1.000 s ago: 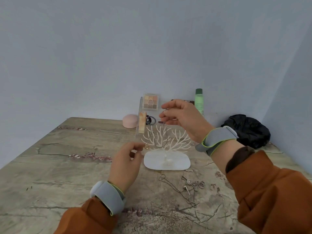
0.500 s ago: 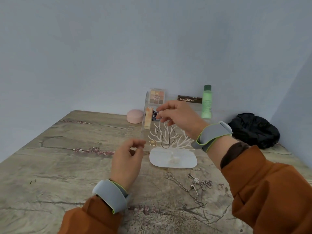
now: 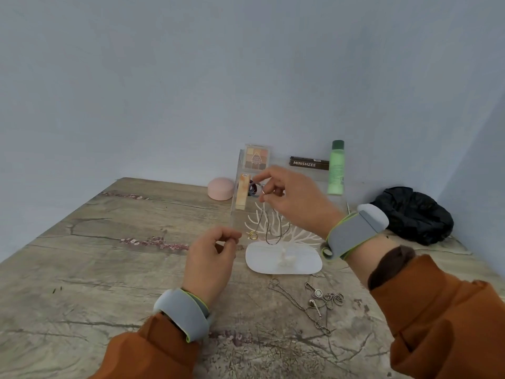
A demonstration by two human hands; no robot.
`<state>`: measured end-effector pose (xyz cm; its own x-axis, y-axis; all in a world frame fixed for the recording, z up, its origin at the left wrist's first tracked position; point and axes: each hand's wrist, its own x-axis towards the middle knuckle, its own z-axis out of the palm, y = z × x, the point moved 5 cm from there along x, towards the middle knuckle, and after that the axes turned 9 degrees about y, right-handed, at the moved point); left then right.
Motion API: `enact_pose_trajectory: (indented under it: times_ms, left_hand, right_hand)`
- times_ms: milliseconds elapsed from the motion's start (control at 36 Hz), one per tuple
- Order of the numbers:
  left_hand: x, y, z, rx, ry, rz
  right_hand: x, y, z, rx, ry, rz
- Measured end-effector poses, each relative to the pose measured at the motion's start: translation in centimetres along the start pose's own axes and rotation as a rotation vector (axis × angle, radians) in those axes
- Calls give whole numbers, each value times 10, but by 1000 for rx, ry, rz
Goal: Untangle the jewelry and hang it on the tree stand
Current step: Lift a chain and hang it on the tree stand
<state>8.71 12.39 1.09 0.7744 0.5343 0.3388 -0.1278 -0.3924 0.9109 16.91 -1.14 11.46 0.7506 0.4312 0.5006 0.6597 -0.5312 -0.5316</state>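
Hanging from the right hand point(image 3: 292, 198), raised just above the white tree stand point(image 3: 282, 233), is one thin dark necklace point(image 3: 269, 225); its loop droops among the branches, and a small gold pendant point(image 3: 252, 236) dangles at the stand's left edge. Grip, right: thumb and fingertips pinched closed on the top of the chain. Grip, left: the left hand point(image 3: 211, 258), just left of the stand, has thumb and forefinger curled together near the pendant; whether a strand runs between them is too fine to tell. Remaining stock: a tangle of silver chains point(image 3: 317, 302) with small pendants, lying on the surface just in front of the stand's base point(image 3: 297, 265), not yet separated. Behind the stand: a clear organiser with an eyeshadow palette point(image 3: 256, 157), a green bottle point(image 3: 336, 166), a pink round case point(image 3: 220, 188); off to its right, a black bundle point(image 3: 415, 214). Hazards, as judged: the slack loop may snag across several thin branches at once, and a sideways pull to free it could tip the light stand or drag it toward the organiser. A pinch this fine could slip, dropping the chain onto the base or into the silver tangle and knotting it afresh. The pendant, if it swings, could wrap a branch tip. The right sleeve hovers over the silver chains and could sweep them.
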Motion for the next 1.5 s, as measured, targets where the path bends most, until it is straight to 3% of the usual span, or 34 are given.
enact_pose_trajectory:
  times_ms: [139, 334, 889, 1306, 1501]
  left_hand:
    - [-1, 0, 2, 11, -19, 5]
    - [0, -2, 2, 2, -20, -3]
    - [-1, -2, 4, 21, -38, 1]
    - [0, -2, 4, 22, -21, 14]
    - [0, -3, 4, 35, -14, 16]
  right_hand:
    - [-9, -3, -2, -168, 59, -168]
    - [-17, -1, -4, -107, 186, -209]
    - [-54, 17, 18, -335, 161, -523]
    - [-79, 8, 22, -415, 87, -593]
    - [-95, 15, 6, -298, 192, -496]
